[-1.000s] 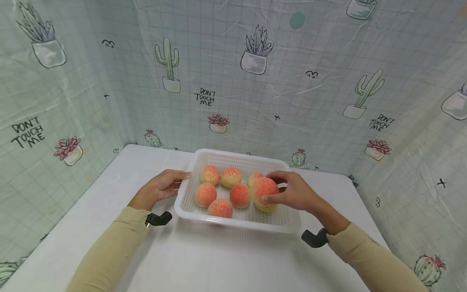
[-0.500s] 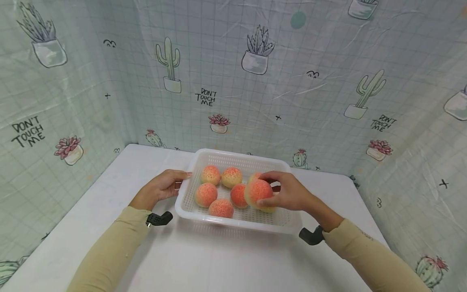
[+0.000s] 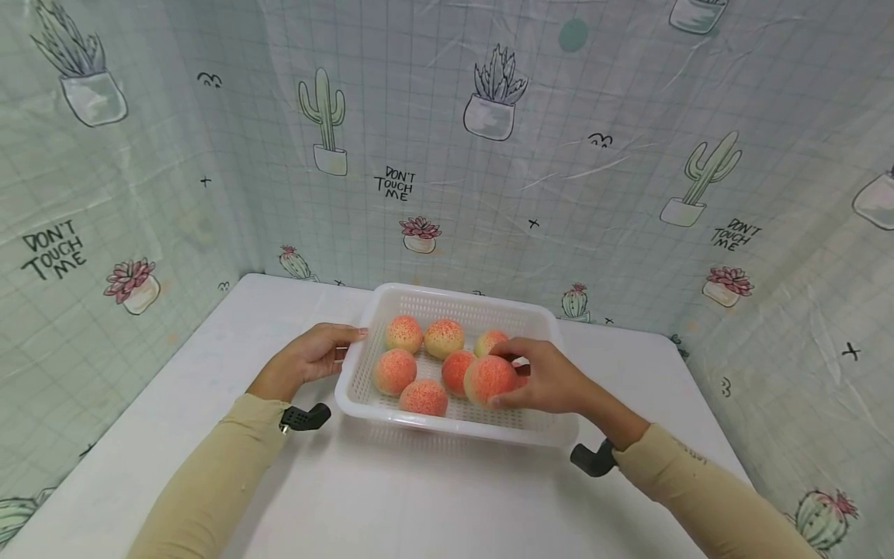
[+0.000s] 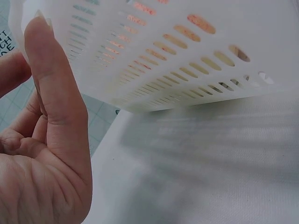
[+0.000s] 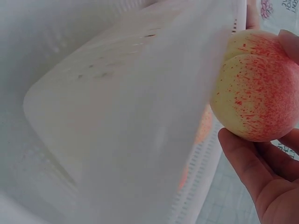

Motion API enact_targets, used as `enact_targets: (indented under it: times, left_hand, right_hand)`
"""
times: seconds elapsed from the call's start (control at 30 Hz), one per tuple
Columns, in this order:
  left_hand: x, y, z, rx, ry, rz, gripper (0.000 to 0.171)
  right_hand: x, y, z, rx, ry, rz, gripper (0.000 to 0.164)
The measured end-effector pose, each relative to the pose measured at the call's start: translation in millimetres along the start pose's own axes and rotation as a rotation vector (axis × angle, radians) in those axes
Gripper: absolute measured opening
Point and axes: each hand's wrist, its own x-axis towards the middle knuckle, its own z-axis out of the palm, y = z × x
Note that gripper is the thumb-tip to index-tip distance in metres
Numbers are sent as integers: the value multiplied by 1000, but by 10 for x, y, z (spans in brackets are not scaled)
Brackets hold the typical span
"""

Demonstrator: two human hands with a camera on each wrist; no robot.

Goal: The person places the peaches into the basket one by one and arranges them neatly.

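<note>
A white plastic basket point(image 3: 447, 431) with slotted walls holds several red-and-yellow peaches, among them a peach point(image 3: 394, 371) at the left and a peach point(image 3: 423, 397) near the front. At the basket's left end my left hand point(image 3: 316, 355) grips the rim; in the left wrist view its thumb point(image 4: 58, 84) lies along the outer wall. Inside the right part of the basket my right hand point(image 3: 548, 378) holds a peach point(image 3: 487, 382) between thumb and fingers. That held peach partly covers a red peach point(image 3: 456, 371) beside it. The right wrist view shows the gripped peach point(image 5: 261, 88) close up.
The basket stands on a white table point(image 3: 419, 505), with bare tabletop in front of it. A curtain point(image 3: 447, 155) printed with cacti rises behind and at both sides. Black wrist mounts point(image 3: 306, 419) sit at the sleeve ends.
My right hand has carried the held peach slightly left and down toward the basket's front, uncovering more of the peach at the back right. The left hand and basket stay put.
</note>
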Motion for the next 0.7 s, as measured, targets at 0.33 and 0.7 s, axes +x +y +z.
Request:
enact_targets:
  times: [0.33, 0.7]
  left_hand:
    - [-17, 17, -7, -13, -35, 3, 64]
    - [-17, 24, 4, -10, -17, -2, 62]
  right_hand:
    - [-6, 16, 58, -17, -6, -4, 62]
    - [-44, -19, 102, -47, -20, -35, 64]
